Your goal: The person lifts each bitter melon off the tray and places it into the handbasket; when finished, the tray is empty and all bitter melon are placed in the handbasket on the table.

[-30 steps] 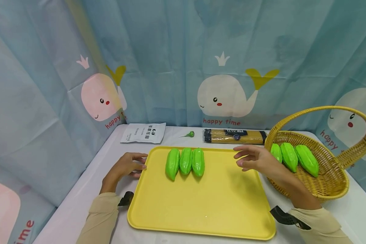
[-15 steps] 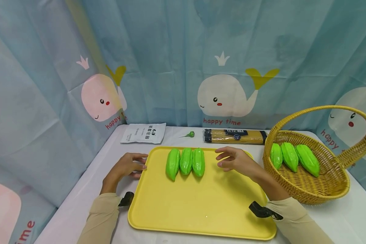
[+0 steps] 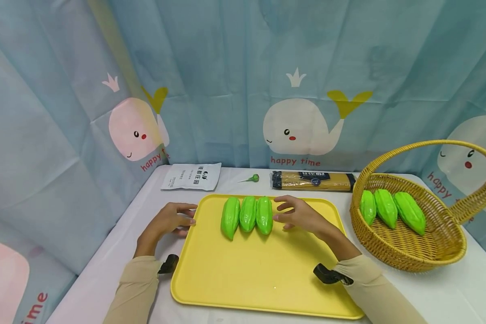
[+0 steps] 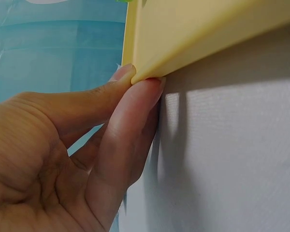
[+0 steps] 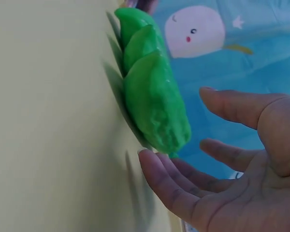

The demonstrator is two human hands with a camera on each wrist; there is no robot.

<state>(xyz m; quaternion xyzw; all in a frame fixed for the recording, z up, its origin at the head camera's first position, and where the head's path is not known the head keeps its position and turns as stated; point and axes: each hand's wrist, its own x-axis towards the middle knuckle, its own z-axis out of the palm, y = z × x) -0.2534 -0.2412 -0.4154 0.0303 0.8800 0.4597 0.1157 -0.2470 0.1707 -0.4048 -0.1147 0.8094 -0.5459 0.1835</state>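
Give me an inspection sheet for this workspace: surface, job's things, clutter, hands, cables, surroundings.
Surface: white table bearing a yellow plastic tray.
Job's things: three green ridged toy gourds side by side on the tray; three more in the woven wicker basket with handle to the right of the tray.
Clutter: white printed pouch, small green lollipop and pack of spaghetti along the far edge.
Hands: left hand grips the tray's left rim; right hand open, fingers spread beside the nearest gourd, contact not clear.
Cables: nothing seen.
Surroundings: blue curtain with whale prints behind and at the sides.
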